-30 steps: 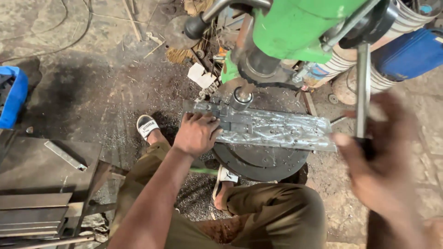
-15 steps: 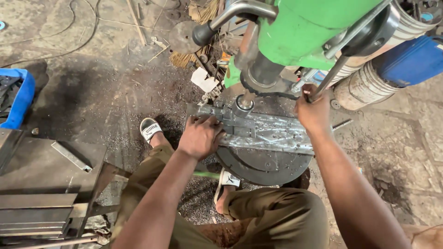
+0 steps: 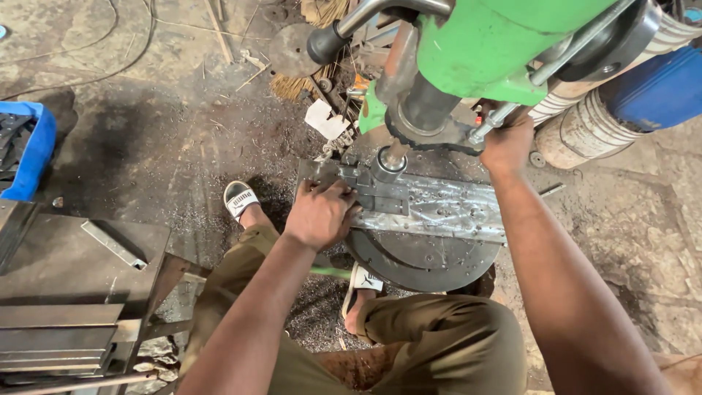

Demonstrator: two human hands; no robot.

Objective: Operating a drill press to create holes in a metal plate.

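Note:
A green drill press point(image 3: 482, 51) stands over a round steel table point(image 3: 424, 260). Across that table lies a long flat metal plate point(image 3: 453, 208), wet and shiny, with a small dark metal piece point(image 3: 380, 194) on it under the drill chuck point(image 3: 387, 164). My left hand point(image 3: 322, 212) presses down on the plate's left end and touches the dark piece. My right hand point(image 3: 506, 143) is closed around the press's feed lever rod point(image 3: 512, 95), up by the machine's head.
Metal shavings cover the concrete floor around my sandalled feet point(image 3: 240, 199). A stack of flat steel bars point(image 3: 58, 336) lies on a stand at lower left. A blue crate point(image 3: 29, 150) sits at the left edge. A blue motor point(image 3: 654, 91) and a striped drum point(image 3: 585, 128) are at right.
My right hand rose from the right foreground to the feed lever and gripped it. My left hand stayed on the plate. The view moved closer to the drill.

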